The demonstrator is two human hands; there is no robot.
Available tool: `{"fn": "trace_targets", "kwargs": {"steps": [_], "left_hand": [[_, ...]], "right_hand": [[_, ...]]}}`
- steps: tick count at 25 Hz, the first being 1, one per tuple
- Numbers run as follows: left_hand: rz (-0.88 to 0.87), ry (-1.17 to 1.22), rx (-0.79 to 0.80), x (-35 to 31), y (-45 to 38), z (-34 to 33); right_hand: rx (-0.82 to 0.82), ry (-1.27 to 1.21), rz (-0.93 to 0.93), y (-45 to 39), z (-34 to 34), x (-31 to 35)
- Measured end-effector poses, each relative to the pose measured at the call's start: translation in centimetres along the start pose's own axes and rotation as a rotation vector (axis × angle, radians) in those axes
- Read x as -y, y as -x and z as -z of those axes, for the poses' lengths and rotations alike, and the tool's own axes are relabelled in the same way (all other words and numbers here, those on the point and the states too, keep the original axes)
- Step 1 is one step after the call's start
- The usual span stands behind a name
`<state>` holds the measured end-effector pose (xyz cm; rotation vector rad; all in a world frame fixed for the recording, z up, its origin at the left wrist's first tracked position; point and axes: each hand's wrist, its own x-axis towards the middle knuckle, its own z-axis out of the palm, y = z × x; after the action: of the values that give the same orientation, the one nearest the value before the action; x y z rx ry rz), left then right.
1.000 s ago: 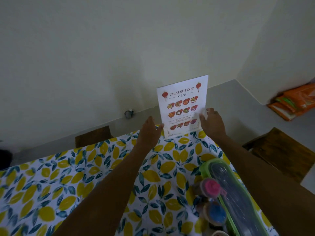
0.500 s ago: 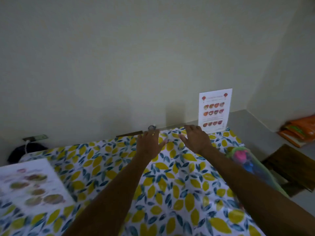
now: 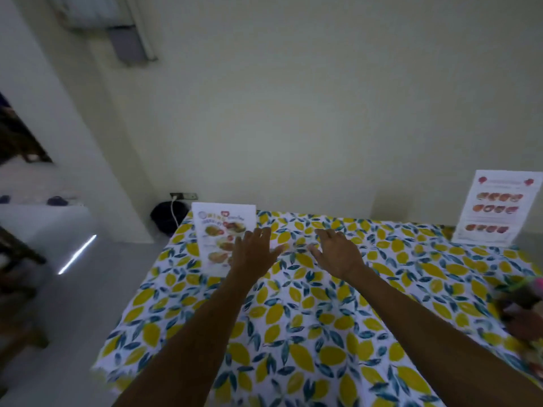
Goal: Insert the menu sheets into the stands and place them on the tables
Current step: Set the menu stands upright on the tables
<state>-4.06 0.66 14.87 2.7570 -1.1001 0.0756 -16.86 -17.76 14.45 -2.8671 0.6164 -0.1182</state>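
A menu stand with a Chinese food sheet point(image 3: 496, 210) stands upright at the far right corner of the lemon-print table point(image 3: 308, 318). A second menu sheet with food pictures point(image 3: 220, 233) stands at the far left corner. My left hand point(image 3: 254, 254) is open, fingers spread, just right of that second sheet and partly in front of its lower right. My right hand point(image 3: 338, 254) hovers open over the cloth near the middle of the far edge. Neither hand holds anything.
A blurred green container with coloured lids point(image 3: 526, 301) sits at the table's right edge. A dark bag point(image 3: 167, 218) with a white cable lies on the floor by the wall socket point(image 3: 183, 196). A wooden chair point(image 3: 17, 254) stands at the left.
My right hand has let go of the Chinese menu stand, which stays at the right corner. Both hands and my view have swung left toward the second menu sheet.
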Motion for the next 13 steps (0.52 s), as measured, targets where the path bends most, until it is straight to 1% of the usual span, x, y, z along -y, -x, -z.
{"fn": "trace_targets", "kwargs": {"steps": [3, 6, 8, 11, 13], "left_hand": [[0.100, -0.008, -0.006, 4.9, 2.3, 0.6], [0.148, 0.022, -0.011, 8.3, 3.9, 0.1], [0.159, 0.031, -0.006, 10.6, 4.5, -0.7], [0.228, 0.040, 0.028, 13.8, 3.6, -1.7], [0.267, 0.114, 0.053, 15.4, 2.2, -2.5]], "right_hand": [[0.033, -0.004, 0.066, -0.6, -1.6, 4.6], [0.070, -0.025, 0.097, -1.5, -3.2, 7.4], [0.103, -0.028, 0.088, -2.5, -4.6, 9.0], [0.115, -0.055, 0.070, -4.4, -6.6, 10.6], [0.133, -0.118, 0.027, -5.9, -8.2, 11.1]]}}
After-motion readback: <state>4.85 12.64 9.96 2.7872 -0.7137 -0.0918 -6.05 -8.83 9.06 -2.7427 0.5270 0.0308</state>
